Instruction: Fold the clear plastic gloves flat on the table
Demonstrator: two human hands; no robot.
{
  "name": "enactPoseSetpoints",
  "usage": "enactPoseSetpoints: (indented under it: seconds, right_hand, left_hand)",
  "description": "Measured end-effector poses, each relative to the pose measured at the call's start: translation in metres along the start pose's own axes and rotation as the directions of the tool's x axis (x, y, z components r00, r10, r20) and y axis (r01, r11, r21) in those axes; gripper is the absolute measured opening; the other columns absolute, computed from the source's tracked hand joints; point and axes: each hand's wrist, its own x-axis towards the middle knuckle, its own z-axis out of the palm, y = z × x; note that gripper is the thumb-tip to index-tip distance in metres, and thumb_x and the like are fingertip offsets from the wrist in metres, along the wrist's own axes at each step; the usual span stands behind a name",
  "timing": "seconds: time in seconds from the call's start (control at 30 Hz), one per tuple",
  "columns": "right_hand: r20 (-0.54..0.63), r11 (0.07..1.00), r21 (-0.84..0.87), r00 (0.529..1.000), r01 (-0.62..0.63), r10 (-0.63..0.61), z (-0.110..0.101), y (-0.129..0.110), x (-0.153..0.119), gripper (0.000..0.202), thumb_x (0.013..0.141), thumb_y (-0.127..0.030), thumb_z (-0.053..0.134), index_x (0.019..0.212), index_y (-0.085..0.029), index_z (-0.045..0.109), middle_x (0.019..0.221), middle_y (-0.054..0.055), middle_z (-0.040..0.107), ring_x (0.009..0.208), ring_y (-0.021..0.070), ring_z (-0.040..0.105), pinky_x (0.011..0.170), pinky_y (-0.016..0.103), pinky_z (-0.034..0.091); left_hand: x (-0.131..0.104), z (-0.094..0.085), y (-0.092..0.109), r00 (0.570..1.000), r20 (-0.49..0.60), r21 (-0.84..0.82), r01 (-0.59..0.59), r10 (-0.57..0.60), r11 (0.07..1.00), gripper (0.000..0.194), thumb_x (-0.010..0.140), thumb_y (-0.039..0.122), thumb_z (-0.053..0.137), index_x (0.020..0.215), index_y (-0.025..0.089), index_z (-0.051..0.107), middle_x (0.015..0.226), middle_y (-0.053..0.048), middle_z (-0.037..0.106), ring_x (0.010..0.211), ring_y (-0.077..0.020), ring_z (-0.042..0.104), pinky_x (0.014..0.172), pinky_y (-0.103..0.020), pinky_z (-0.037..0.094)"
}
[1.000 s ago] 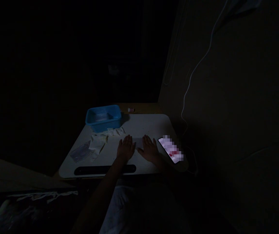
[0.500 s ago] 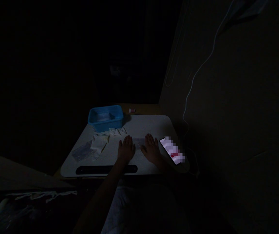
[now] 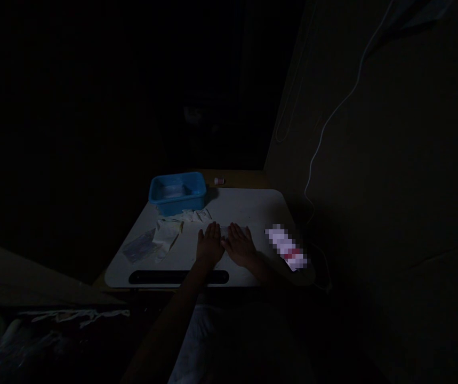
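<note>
My left hand (image 3: 210,244) lies flat near the middle of the white table (image 3: 252,205), fingers stretched forward. Close beside it, my right hand (image 3: 240,246) is also flat, its thumb near the left hand. Under and between them is a thin, see-through plastic piece (image 3: 224,231), mostly covered by the hands; in this dim light I cannot tell whether it is a bag or a sheet. To the left of my hands lie a crumpled whitish cloth or paper (image 3: 167,233) and another clear plastic piece (image 3: 138,248).
A blue plastic basin (image 3: 178,194) stands at the table's back left, with crumpled white pieces (image 3: 197,215) before it. A lit phone (image 3: 287,247) lies at the right edge. A small reddish-white container (image 3: 219,181) sits behind the table. A white cable (image 3: 324,125) hangs right.
My right hand has slid left over the plastic, closer to my left hand. The left hand stays flat at about the same place. The whole view has shifted slightly.
</note>
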Motion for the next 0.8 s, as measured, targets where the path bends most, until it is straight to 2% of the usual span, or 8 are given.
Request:
enactPoseSetpoints:
  seconds: [0.13,0.4,0.8]
  right_hand:
    - [0.005,0.999,-0.027,0.999,-0.036,0.036,-0.002,0.005,-0.004,0.060,0.091,-0.046,0.016,0.135,-0.009,0.033,0.142,0.013,0.030,0.133,0.0217,0.024,0.107,0.048,0.012]
    - [0.018,0.995,-0.059,0.997,-0.078,0.079,-0.004,0.016,-0.009,0.058,0.091,-0.045,0.019,0.135,-0.009,0.032,0.142,0.014,0.029,0.133,0.0224,0.023,0.107,0.048,0.014]
    - [-0.002,0.991,-0.049,0.993,-0.121,0.121,-0.006,0.021,-0.015,0.059,0.091,-0.045,0.019,0.135,-0.007,0.032,0.142,0.014,0.029,0.133,0.0224,0.023,0.106,0.050,0.014]
  left_hand:
    - [0.000,-0.001,0.001,1.000,0.001,-0.002,0.000,0.000,1.000,0.054,0.088,0.031,0.022,0.136,0.008,0.030,0.143,-0.012,0.028,0.132,-0.0231,0.026,0.105,-0.048,0.022]
    - [0.001,0.007,-0.001,0.998,-0.067,-0.005,-0.002,0.001,1.000,0.053,0.088,0.032,0.021,0.136,0.010,0.031,0.142,-0.013,0.031,0.131,-0.0229,0.029,0.105,-0.048,0.022]
    - [0.000,0.006,0.000,0.998,-0.069,-0.005,0.008,-0.009,1.000,0.054,0.088,0.032,0.021,0.135,0.008,0.031,0.142,-0.013,0.032,0.131,-0.0229,0.028,0.105,-0.048,0.022]
